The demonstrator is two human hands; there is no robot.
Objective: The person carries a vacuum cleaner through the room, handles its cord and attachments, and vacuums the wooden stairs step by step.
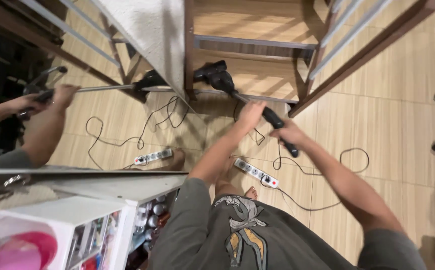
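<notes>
Where you stand: while you look down from above, both your arms reach forward over a wood-pattern floor (407, 100), bare feet below.
Left hand: your left hand (251, 114) is wrapped shut round the upper part of the vacuum wand (272, 120), fingers curled over it.
Right hand: your right hand (288, 134) is clenched on the black grip lower down the same wand, just beside the left.
Vacuum head: the black nozzle (216, 76) sits at the far end, on the low wooden step (257, 80) of the staircase, close to its upright post.
Risk, cord: a thin black cable (322, 200) loops loosely over the floor near your feet; in my judgement a step back could snag it and tug the plug.
Risk, power strip: the white power strip (256, 173) lies just beside your foot, so treading on it looks possible.
Risk, nozzle: pushed hard, the head might knock the step edge or post.
Surface: pale plank flooring, smooth.
Room: a mirror (77, 100) at left repeats your arms and wand; a white shelf unit (102, 210) with small containers stands below it; metal railings (347, 30) flank the stairs.
</notes>
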